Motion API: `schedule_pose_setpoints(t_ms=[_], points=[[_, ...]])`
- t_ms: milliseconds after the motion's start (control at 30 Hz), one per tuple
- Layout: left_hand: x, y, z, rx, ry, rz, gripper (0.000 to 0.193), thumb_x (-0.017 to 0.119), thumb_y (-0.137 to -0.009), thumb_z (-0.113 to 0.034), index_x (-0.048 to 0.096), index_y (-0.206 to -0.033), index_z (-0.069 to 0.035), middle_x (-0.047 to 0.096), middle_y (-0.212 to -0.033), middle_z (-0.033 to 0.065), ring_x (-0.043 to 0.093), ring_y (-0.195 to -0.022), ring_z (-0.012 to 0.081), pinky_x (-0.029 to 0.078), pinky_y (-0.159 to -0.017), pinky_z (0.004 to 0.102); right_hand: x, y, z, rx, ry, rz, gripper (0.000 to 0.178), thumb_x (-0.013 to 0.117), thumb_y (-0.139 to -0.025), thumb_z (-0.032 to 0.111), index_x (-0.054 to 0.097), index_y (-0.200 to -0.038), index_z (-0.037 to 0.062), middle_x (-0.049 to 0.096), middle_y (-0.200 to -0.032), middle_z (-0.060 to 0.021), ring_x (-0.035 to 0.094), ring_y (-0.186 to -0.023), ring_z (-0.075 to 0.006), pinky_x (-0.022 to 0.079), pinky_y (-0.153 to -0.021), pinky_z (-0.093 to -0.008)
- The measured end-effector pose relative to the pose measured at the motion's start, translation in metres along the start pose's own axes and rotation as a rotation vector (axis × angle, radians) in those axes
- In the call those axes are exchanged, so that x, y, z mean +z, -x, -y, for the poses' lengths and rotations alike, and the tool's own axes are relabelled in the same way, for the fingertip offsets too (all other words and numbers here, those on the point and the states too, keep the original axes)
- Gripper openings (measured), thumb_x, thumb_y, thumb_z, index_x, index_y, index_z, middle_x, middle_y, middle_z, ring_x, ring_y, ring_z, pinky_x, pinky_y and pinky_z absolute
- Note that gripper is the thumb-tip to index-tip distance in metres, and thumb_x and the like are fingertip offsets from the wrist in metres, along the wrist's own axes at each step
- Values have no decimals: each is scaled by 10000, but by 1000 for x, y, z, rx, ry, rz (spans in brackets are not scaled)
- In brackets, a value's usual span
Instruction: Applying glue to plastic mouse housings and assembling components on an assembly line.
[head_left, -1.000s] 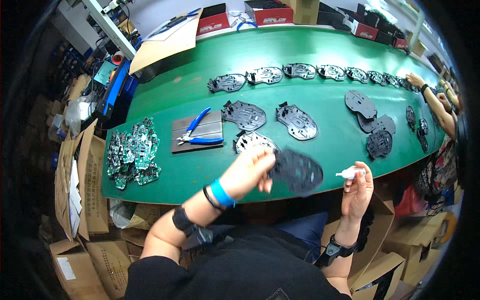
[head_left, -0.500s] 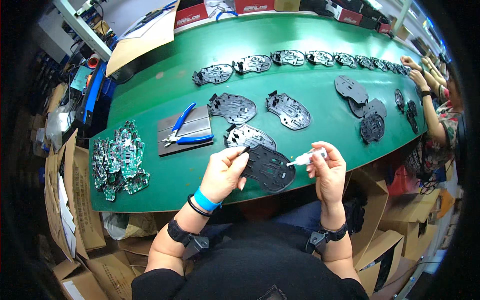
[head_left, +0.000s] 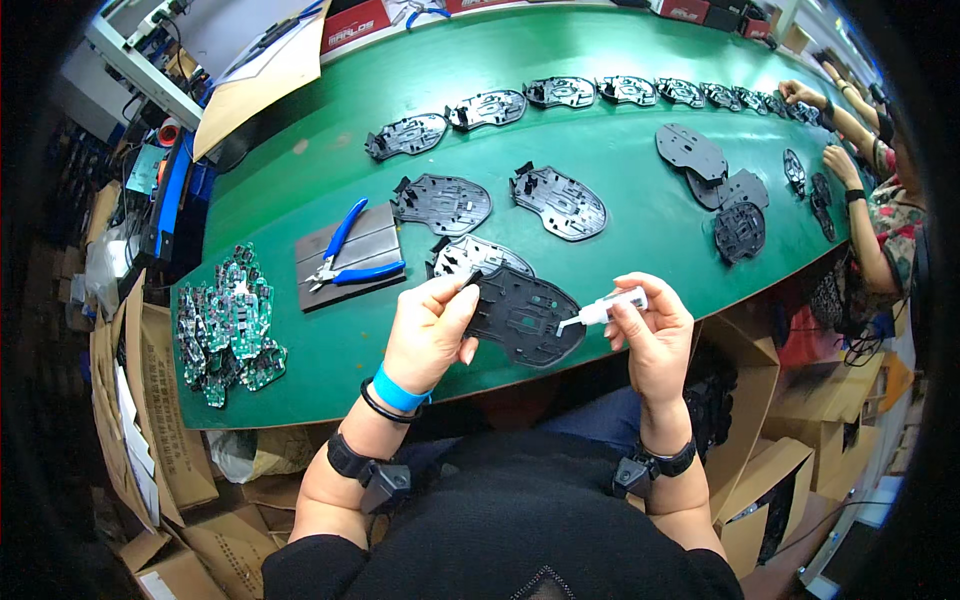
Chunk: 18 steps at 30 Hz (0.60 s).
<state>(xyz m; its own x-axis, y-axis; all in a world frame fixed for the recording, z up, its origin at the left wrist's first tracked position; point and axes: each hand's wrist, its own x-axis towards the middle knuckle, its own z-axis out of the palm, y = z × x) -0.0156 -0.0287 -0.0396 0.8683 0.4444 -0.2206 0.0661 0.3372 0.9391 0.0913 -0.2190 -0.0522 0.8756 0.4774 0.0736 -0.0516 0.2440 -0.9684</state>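
My left hand (head_left: 432, 325) pinches the left end of a black plastic mouse base (head_left: 527, 318), holding it above the table's near edge. My right hand (head_left: 650, 325) grips a small white dropper bottle (head_left: 613, 305). Its thin nozzle points left, with the tip at the right part of the base; whether it touches cannot be told. Just beyond the held part lies another mouse base (head_left: 480, 257), partly hidden by it. Two more bases, a left one (head_left: 443, 205) and a right one (head_left: 560, 203), rest farther back on the green table (head_left: 330, 370).
Blue-handled cutters (head_left: 350, 250) lie on a dark grey block (head_left: 318, 285). Green circuit boards (head_left: 235, 320) are piled at left. A row of bases (head_left: 487, 108) runs along the back. Flat black plates (head_left: 690, 152) lie at right, near another person's hand (head_left: 843, 165). Cardboard boxes (head_left: 785, 490) stand below.
The dropper's tip has moved inward over the mouse base, which is held slightly flatter. The view has shifted a little. At far right, the other person's hands have moved apart.
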Motion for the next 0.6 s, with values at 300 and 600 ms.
schedule_pose_setpoints(t_ms=[300, 600], points=[[1, -1, -1, 4, -26, 37, 185, 518, -848, -130, 556, -947, 22, 552, -662, 6, 378, -386, 41, 319, -341, 167, -1, 3, 3, -16, 16, -13, 206, 572, -802, 22, 529, -998, -23, 576, -763, -66, 530, -585, -63, 408, -476, -154], [-3, -2, -2, 10, 16, 47, 174, 515, -851, -122, 551, -950, 16, 581, -726, 26, 414, -423, 43, 324, -342, 167, 0, 3, 8, -10, -30, -15, 215, 578, -795, 13, 528, -1002, -22, 572, -757, -58, 524, -586, -63, 408, -477, -157]])
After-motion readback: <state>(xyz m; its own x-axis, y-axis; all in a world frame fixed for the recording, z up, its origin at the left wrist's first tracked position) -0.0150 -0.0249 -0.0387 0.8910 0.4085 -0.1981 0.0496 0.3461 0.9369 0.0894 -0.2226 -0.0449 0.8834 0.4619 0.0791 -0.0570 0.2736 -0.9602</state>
